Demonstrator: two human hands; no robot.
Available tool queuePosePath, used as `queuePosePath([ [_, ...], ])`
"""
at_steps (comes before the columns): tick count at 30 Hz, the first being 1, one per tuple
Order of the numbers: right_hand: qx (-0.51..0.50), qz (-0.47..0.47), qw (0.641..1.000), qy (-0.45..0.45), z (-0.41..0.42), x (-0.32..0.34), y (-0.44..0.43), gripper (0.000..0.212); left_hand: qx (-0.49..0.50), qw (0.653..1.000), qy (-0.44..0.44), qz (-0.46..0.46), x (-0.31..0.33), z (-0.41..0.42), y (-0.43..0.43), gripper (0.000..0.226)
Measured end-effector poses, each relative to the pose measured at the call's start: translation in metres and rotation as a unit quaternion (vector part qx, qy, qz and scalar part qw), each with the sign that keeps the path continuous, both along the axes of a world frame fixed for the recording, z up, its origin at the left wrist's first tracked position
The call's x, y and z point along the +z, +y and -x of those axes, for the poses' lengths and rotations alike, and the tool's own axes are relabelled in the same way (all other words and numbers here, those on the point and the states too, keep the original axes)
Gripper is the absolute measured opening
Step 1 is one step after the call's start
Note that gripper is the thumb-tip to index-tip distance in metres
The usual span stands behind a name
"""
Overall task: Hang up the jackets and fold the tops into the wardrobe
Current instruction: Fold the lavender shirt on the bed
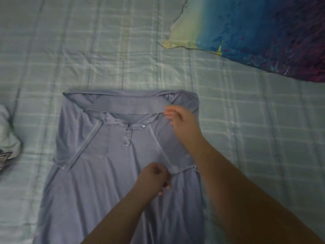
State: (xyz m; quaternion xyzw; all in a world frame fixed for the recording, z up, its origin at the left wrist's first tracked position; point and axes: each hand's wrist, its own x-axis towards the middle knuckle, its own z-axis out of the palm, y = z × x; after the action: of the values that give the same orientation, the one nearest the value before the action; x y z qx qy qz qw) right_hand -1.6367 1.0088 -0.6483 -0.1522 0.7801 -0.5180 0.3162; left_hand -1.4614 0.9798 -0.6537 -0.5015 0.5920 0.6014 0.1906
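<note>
Top: the grey-lilac soft-knit polo top lies face up and flat on the pale checked bedsheet, collar end away from the person. Both short sleeves are turned in over the chest.
Left hand: the left hand has its fingers curled and pinches the cloth at the lower end of the folded-in sleeve on the person's right.
Right hand: the right hand nips the fabric at the end of the broad collar, fingertips closed on it. Blur hides exactly how much cloth it has.
Step in hand: by my reading, squaring that side fold before the body is folded up.
Doing it well: pull gently between the two pinches so the fold edge runs straight from shoulder to hem. This thin knit looks slippery and stretchy, so light tension is better than a tug. Match the width to the fold on the other side, then smooth the collar flat around the small white button.
Risk: the loose lower part may ripple or slide on the sheet.
Nearby: a blue, yellow and purple pillow lies at the upper right and a white printed cloth at the left edge, both apart from the top.
Wardrobe: not in view.
</note>
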Motion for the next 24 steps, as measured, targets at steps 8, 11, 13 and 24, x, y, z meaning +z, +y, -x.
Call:
queuePosePath([
  [8,0.12,-0.197,0.894,0.383,0.028,-0.035,0.039,0.046,-0.253,0.821,0.228,0.458,0.008,0.016,0.003,0.028],
  [11,0.211,-0.264,0.846,0.413,0.04,-0.053,0.029,0.062,-0.356,0.762,0.247,0.481,-0.015,0.031,0.02,0.052],
  [13,0.224,-0.287,0.829,0.425,0.044,-0.062,0.027,0.067,-0.41,0.758,0.205,0.464,-0.034,0.029,0.026,0.062],
  [24,0.214,-0.304,0.828,0.42,0.036,-0.063,0.029,0.069,-0.459,0.718,0.203,0.483,-0.054,0.012,0.023,0.06],
])
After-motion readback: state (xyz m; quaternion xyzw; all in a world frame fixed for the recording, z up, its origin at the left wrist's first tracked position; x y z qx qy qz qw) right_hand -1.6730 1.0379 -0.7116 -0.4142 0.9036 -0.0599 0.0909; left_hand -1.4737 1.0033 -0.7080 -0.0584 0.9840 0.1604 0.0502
